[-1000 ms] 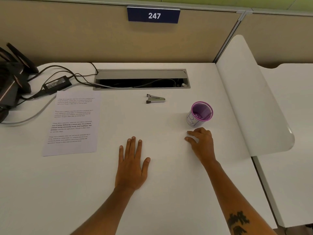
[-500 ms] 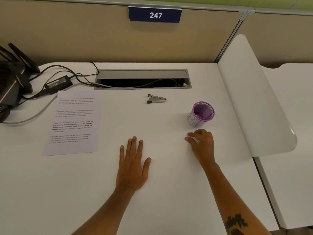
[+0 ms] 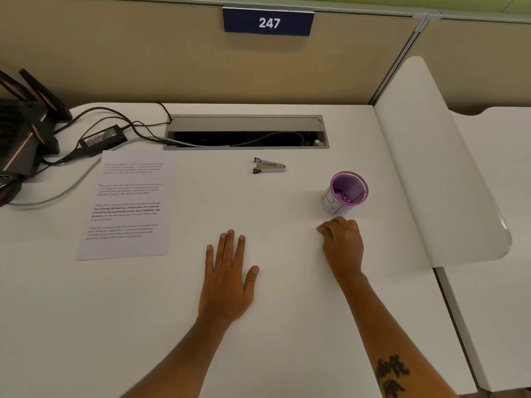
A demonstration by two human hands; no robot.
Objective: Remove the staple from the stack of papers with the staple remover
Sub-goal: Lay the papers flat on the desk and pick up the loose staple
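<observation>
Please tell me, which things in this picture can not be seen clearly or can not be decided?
All in the head view:
- Staple in the stack of papers: too small to find.
- Printed text on the papers: too small and blurred to read.
- Right hand: fingers curled under, so whether it holds anything is hidden.
- Black device at the left: cut off by the picture edge.
- Purple cup: small bits inside, too small to identify.
</observation>
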